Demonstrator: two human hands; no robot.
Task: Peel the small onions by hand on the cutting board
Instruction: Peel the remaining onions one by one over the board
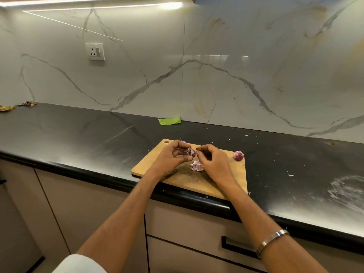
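The peeling is under way but not finished. The left hand (173, 154) holds a small red onion (189, 152) above the wooden cutting board (149, 164), pinched between thumb and curled fingers. Purple skin still shows on its surface, so I judge this one only partly stripped. The right hand (208, 156) hovers just beside it with its fingers bent and the fingertips drawn together near the onion; whether they pinch a sliver of skin or nothing at all is too small to tell.

Below the hands, a small heap of pale purple peelings (197, 166) lies on the board, which points to at least some skin already removed. At the board's far right corner sits a second onion (238, 155) with its papery skin and root end intact (untouched, as far as can be seen). A pinkish scrap (184, 142) peeks out at the board's back edge behind the left hand; it could be another onion or a peel, I cannot say which.

So what remains, by my reading: finish the onion in hand, then do the whole one at the corner. The board rests on a black countertop (78, 134) speckled with small white flecks.
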